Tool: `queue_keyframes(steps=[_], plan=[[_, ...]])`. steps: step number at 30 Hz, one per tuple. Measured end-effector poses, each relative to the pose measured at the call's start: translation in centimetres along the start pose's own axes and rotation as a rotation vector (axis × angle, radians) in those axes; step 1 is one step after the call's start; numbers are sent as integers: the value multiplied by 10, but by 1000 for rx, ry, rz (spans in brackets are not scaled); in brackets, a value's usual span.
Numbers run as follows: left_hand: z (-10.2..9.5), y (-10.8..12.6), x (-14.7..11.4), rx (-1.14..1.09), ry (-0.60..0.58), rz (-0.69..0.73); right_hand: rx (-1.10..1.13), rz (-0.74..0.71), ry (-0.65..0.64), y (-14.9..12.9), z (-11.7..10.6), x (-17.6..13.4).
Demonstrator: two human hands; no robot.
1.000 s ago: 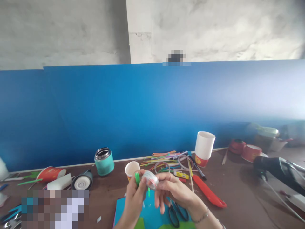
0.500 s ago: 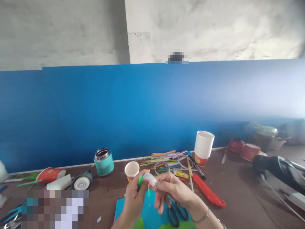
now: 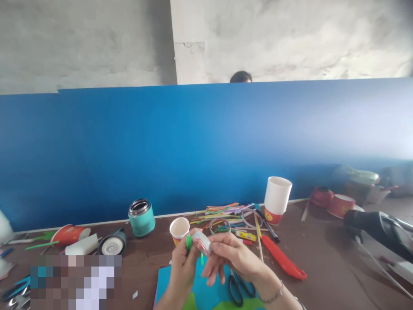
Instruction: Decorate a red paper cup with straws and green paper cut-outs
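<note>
In front of me, above blue paper [image 3: 208, 286], my two hands meet at a small whitish roll with red marks [image 3: 201, 242], which looks like clear tape. My left hand [image 3: 183, 262] is closed on a bright green strip [image 3: 189, 243], whose lower end shows below the roll; its thumb and fingers also touch the roll. Thumb and finger of my right hand [image 3: 234, 254] pinch the roll's right edge, the other fingers curling loosely below. Black-handled scissors [image 3: 236, 290] lie on the paper under my right hand. A small paper cup [image 3: 180, 227] stands just behind my left hand.
Behind are colourful sticks [image 3: 222, 211], a glue stick [image 3: 245, 235] and a tall white cup [image 3: 277, 198]. A red knife-like tool [image 3: 282, 258] lies right, near a black power tool [image 3: 374, 228]. Left stands a teal jar [image 3: 142, 219]. A blue partition [image 3: 161, 146] borders the table.
Both hands keep hold of the roll, which has turned slightly. The view has shifted a little; the things on the table have not moved.
</note>
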State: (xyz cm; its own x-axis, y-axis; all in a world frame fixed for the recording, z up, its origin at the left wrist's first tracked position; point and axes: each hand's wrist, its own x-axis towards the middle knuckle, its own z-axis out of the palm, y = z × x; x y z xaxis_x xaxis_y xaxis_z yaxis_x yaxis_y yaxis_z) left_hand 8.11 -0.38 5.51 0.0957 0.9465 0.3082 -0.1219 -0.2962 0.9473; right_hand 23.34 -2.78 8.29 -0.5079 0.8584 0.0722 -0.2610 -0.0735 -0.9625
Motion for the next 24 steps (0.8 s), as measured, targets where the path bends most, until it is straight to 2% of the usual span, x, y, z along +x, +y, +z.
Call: queue_keyframes(steps=[8, 19, 24], plan=[[1, -7, -1, -15, -22, 8, 61, -30, -23, 4, 0, 0], [2, -4, -5, 106, 34, 109, 26, -72, 81, 4, 2, 3], [1, -8, -6, 159, 56, 110, 33, -61, 110, 4, 2, 3]])
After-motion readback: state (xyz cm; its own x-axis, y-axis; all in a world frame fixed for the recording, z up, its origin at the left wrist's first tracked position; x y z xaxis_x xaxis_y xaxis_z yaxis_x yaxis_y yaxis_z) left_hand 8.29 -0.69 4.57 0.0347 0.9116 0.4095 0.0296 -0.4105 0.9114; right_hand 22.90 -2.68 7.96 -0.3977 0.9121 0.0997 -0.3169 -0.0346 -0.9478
